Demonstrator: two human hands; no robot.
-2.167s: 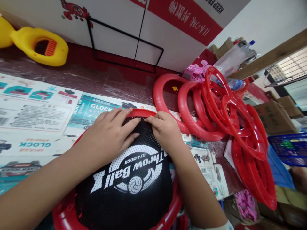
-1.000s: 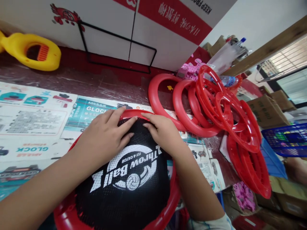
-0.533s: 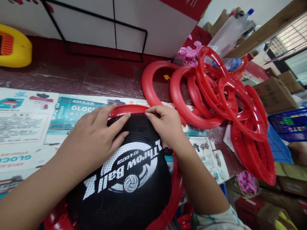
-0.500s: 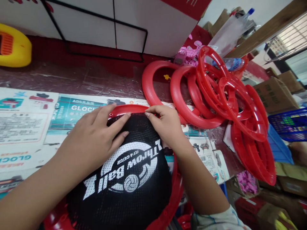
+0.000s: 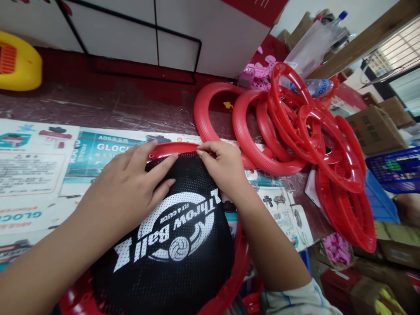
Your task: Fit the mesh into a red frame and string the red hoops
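A black mesh sheet point(image 5: 157, 280) printed in white with "Throw Ball" lies over a red plastic ring point(image 5: 226, 293). At the ring's far side my left hand point(image 5: 131, 179) holds the mesh against the rim, its thumb and forefinger on the cloth and other fingertips by the red rim. Close to its right, my right hand point(image 5: 223, 164) pinches the mesh's far edge at the rim between thumb and fingers. Part of the rim is hidden under the mesh and both hands.
Loose red rings point(image 5: 243, 127) lie beyond my right hand, with more piled point(image 5: 331, 148) at the table's right edge. Flattened printed cardboard point(image 5: 36, 175) covers the near table. A black wire frame point(image 5: 157, 43), yellow plastic part point(image 5: 22, 61) and blue basket point(image 5: 393, 170) stand around.
My right hand has shifted very slightly left and up along the mesh edge. Its pinch and the left hand's hold look the same.
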